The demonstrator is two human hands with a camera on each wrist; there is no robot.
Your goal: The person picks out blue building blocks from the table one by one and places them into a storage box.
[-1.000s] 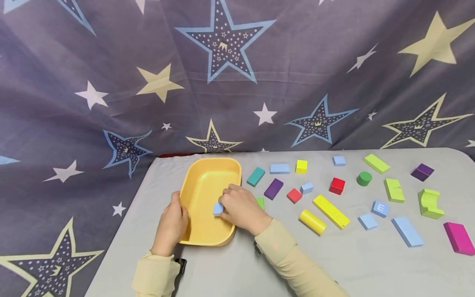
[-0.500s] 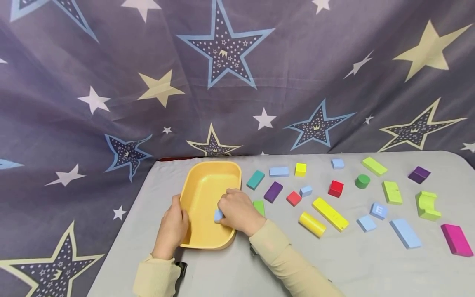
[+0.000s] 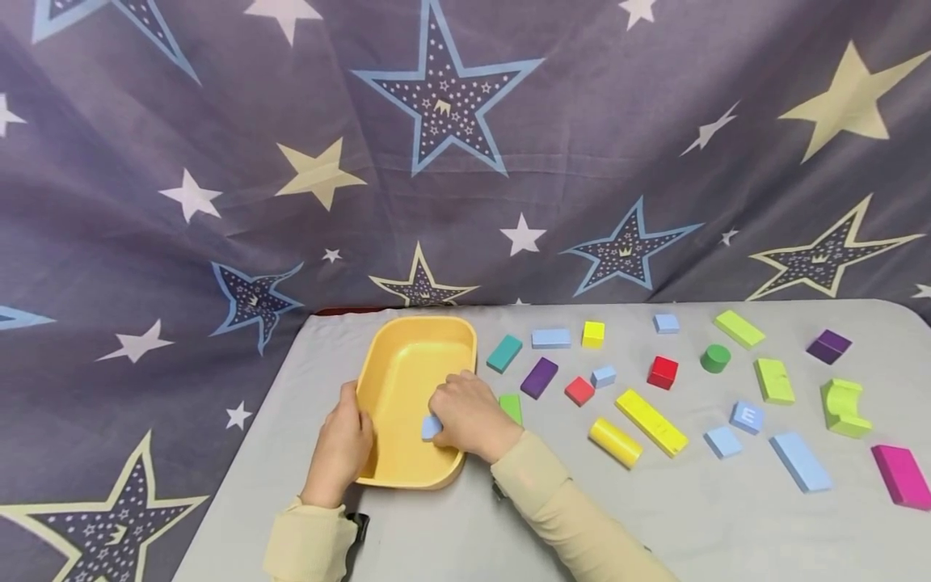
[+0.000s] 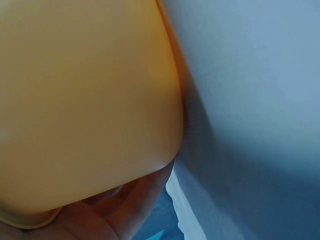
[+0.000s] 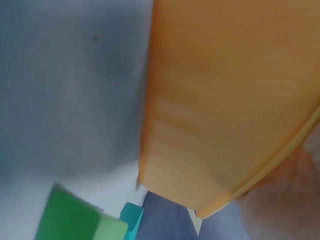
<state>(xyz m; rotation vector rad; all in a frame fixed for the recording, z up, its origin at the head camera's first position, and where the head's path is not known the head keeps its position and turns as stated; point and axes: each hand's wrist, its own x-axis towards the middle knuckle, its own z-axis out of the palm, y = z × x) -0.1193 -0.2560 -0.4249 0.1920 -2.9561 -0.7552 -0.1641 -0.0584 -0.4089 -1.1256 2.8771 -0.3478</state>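
Observation:
A yellow plastic tray (image 3: 396,388) stands on the left part of the table. My left hand (image 3: 338,443) grips its left rim, thumb on the inner side; in the left wrist view its fingers (image 4: 135,205) lie along the outer wall. My right hand (image 3: 471,414) reaches over the right rim and pinches a light blue block (image 3: 431,428) inside the tray, low over the floor. Whether the block touches the floor I cannot tell. In the right wrist view the tray's outer wall (image 5: 215,100) hides the block, and part of the right hand (image 5: 285,200) shows beyond the rim.
Close to the tray's right side lie a green block (image 3: 511,408), a teal block (image 3: 504,354) and a purple block (image 3: 539,377). Farther right are a yellow cylinder (image 3: 615,442), a long yellow block (image 3: 651,422) and several others. A star-patterned cloth (image 3: 451,202) hangs behind the table.
My right hand has moved slightly toward the near end of the tray with the blue block. The left hand keeps its hold on the rim. The head view has shifted a little.

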